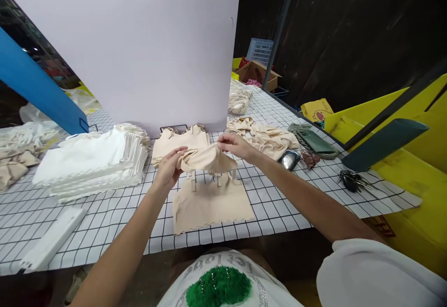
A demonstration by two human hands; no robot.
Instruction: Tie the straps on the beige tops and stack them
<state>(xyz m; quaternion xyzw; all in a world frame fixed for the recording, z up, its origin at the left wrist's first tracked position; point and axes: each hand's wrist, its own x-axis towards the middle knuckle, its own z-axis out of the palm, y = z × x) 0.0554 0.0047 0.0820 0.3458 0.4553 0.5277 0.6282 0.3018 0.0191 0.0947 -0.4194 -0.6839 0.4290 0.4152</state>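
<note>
A beige garment (209, 202) lies flat on the checked table (104, 223) right in front of me. Its upper part is lifted and folded over. My left hand (170, 167) pinches that raised fold at its left end. My right hand (235, 145) grips the same fold at its right end. Thin straps hang down from the lifted part. Just behind it sits a short stack of beige garments (179, 141).
A tall stack of white garments (94, 162) stands at the left, a loose beige heap (261, 134) at the right. A green pouch (316, 143), keys (352, 180) and a white flat bar (52, 239) lie on the table. A pale board (139, 41) rises behind; yellow bins (412, 158) stand right.
</note>
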